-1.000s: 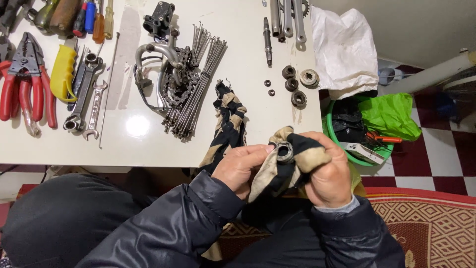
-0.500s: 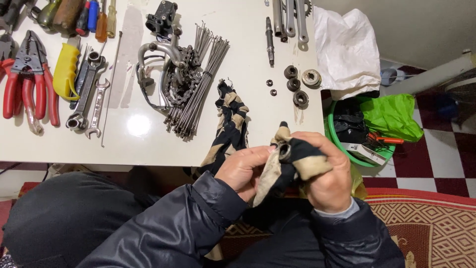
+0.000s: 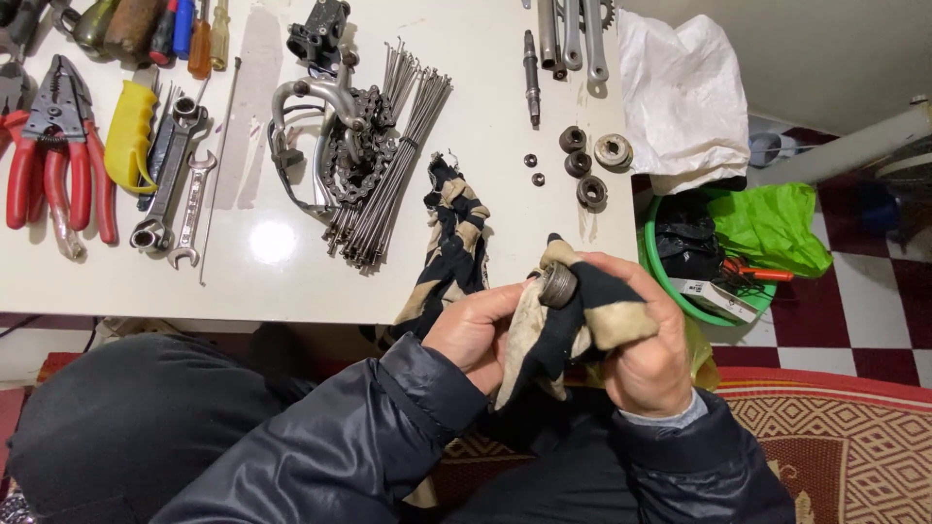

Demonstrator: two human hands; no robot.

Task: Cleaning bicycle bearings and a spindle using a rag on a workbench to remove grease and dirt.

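Both hands wrap rag (image 3: 573, 325) around metal cup (image 3: 557, 284); green basin (image 3: 670, 281) holds clutter.

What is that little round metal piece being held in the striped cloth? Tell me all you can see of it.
The round metal piece is a small, dull grey ring or cup, seemingly steel, with a ribbed outer edge. Only its top pokes out of the black-and-tan striped cloth wrapped around it. The left hand and right hand grip the cloth around it, just off the white table's near edge. Similar round parts lie on the table.
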